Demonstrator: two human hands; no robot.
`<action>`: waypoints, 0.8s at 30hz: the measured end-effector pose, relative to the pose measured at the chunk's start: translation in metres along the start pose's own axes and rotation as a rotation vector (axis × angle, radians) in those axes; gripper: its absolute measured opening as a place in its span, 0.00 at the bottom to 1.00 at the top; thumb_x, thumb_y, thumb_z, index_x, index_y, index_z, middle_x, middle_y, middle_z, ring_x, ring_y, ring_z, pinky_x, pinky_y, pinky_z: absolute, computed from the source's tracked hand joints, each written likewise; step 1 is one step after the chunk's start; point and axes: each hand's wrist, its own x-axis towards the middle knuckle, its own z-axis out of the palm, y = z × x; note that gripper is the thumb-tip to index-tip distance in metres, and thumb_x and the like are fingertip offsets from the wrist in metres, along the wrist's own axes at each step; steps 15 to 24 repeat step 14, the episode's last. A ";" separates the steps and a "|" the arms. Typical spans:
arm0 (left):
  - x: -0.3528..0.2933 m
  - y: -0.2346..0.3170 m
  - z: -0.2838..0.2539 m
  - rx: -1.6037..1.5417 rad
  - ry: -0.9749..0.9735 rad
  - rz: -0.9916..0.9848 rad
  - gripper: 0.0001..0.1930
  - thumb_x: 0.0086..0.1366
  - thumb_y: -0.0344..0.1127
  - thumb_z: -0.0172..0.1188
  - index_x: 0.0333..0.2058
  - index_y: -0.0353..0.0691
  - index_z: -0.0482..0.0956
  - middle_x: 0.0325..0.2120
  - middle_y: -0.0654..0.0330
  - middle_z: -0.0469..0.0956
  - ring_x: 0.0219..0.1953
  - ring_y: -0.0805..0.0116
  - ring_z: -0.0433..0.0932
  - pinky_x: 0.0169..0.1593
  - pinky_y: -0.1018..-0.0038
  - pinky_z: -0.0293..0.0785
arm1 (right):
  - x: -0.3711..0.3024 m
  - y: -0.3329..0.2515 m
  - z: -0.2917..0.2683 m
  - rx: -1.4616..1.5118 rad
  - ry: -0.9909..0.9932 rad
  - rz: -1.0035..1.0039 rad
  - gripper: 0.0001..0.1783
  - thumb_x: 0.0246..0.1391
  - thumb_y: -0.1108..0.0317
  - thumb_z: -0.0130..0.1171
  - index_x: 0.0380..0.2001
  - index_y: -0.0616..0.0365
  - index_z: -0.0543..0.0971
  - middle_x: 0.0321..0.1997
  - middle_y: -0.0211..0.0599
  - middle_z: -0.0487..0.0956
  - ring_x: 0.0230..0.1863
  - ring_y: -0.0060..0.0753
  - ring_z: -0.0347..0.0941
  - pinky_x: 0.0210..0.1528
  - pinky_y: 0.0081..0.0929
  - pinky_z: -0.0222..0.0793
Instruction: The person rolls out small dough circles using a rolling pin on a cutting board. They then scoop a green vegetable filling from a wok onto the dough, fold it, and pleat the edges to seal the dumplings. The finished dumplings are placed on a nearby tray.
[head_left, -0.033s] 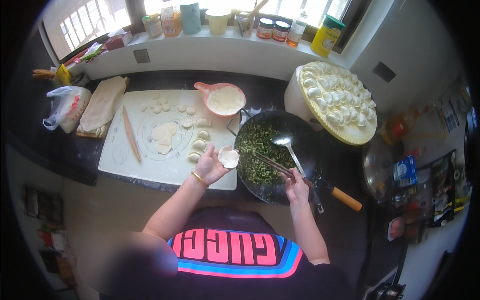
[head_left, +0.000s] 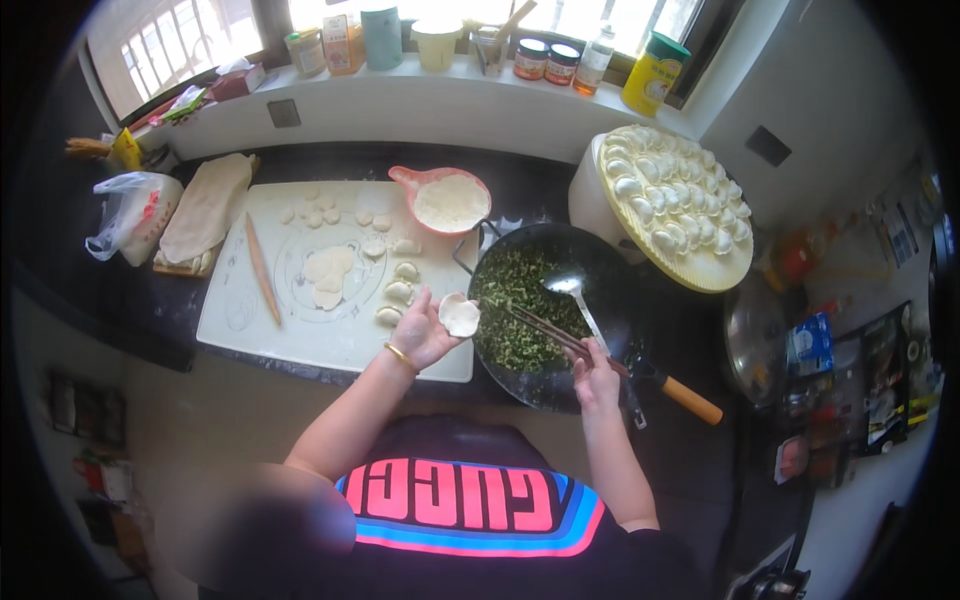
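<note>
My left hand [head_left: 425, 335], with a gold bangle at the wrist, holds a round dumpling wrapper [head_left: 459, 315] on its fingers beside the wok's left rim. My right hand [head_left: 596, 378] is closed round a pair of chopsticks [head_left: 548, 326], whose tips reach into the chopped green filling [head_left: 520, 350]. That filling lies in a dark wok [head_left: 620, 300] with a wooden handle. A metal ladle [head_left: 580, 300] rests in the wok. Several folded dumplings [head_left: 400, 291] sit on the pale mat [head_left: 350, 350] just beyond my left hand, near a pile of flat wrappers [head_left: 328, 275].
A rolling pin [head_left: 263, 270] and small dough pieces lie on the mat. A pink bowl of flour [head_left: 450, 203] stands at its far edge. At right, a yellow tray [head_left: 715, 265] of dumplings rests on a white container [head_left: 597, 180]. Jars [head_left: 530, 60] line the windowsill.
The chopsticks and my right hand have shifted very slightly to the right. The wrapper in my left hand tilts a little differently.
</note>
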 end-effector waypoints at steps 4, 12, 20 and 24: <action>0.013 -0.009 0.025 0.095 0.060 -0.025 0.33 0.66 0.57 0.27 0.51 0.31 0.60 0.51 0.46 0.64 0.54 0.52 0.63 0.58 0.57 0.57 | -0.026 -0.022 0.017 -0.090 -0.050 -0.127 0.09 0.53 0.68 0.55 0.34 0.62 0.74 0.33 0.40 0.78 0.32 0.36 0.78 0.22 0.14 0.70; 0.042 -0.018 0.034 0.041 -0.014 -0.092 0.33 0.65 0.58 0.29 0.49 0.30 0.61 0.47 0.49 0.68 0.51 0.54 0.66 0.56 0.56 0.59 | -0.082 -0.027 0.050 -0.961 -0.653 -1.227 0.06 0.48 0.76 0.58 0.32 0.64 0.78 0.36 0.44 0.78 0.30 0.31 0.77 0.30 0.16 0.73; 0.045 -0.015 0.035 0.047 -0.027 -0.101 0.33 0.65 0.59 0.28 0.48 0.32 0.63 0.46 0.50 0.69 0.49 0.55 0.68 0.54 0.56 0.62 | -0.085 -0.029 0.060 -1.107 -0.813 -1.483 0.06 0.49 0.75 0.58 0.32 0.63 0.78 0.37 0.44 0.78 0.35 0.41 0.77 0.37 0.19 0.75; 0.045 -0.015 0.035 0.047 -0.027 -0.101 0.33 0.65 0.59 0.28 0.48 0.32 0.63 0.46 0.50 0.69 0.49 0.55 0.68 0.54 0.56 0.62 | -0.085 -0.029 0.060 -1.107 -0.813 -1.483 0.06 0.49 0.75 0.58 0.32 0.63 0.78 0.37 0.44 0.78 0.35 0.41 0.77 0.37 0.19 0.75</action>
